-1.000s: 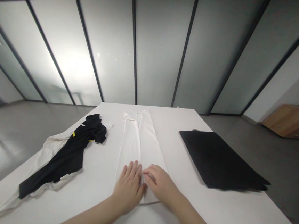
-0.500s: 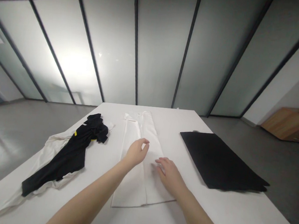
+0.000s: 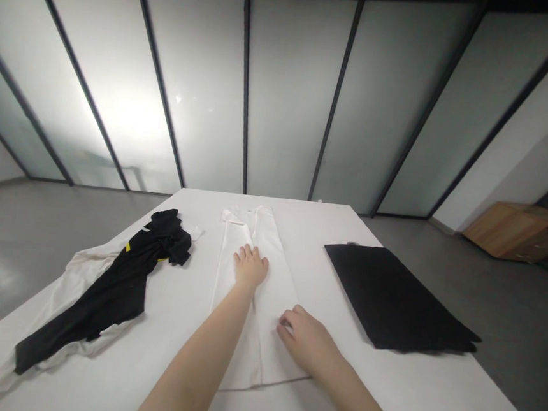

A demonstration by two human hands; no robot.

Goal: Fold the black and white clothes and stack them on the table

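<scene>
A white garment (image 3: 270,295) lies lengthwise on the white table, its sides turned in so their edges meet near the middle. My left hand (image 3: 250,269) rests palm down on its left half, with fingers stretched out. To the right and closer to me, my right hand (image 3: 307,339) hovers at or just over the garment's right side. Its fingers are loosely curled, a gap shows between thumb and forefinger, and nothing is visible in them. Whether it touches the cloth is hard to tell.
Crumpled black-and-white clothing (image 3: 97,299) with yellow trim lies along the left of the table (image 3: 184,351). On the right are flat black sheets (image 3: 395,299). Frosted glass panels (image 3: 292,105) stand behind, and a wooden cabinet (image 3: 521,230) is at the far right.
My left hand has turned palm down and flattened onto the garment. My right hand has drawn slightly toward me, its fingers more curled. The view has shifted slightly.
</scene>
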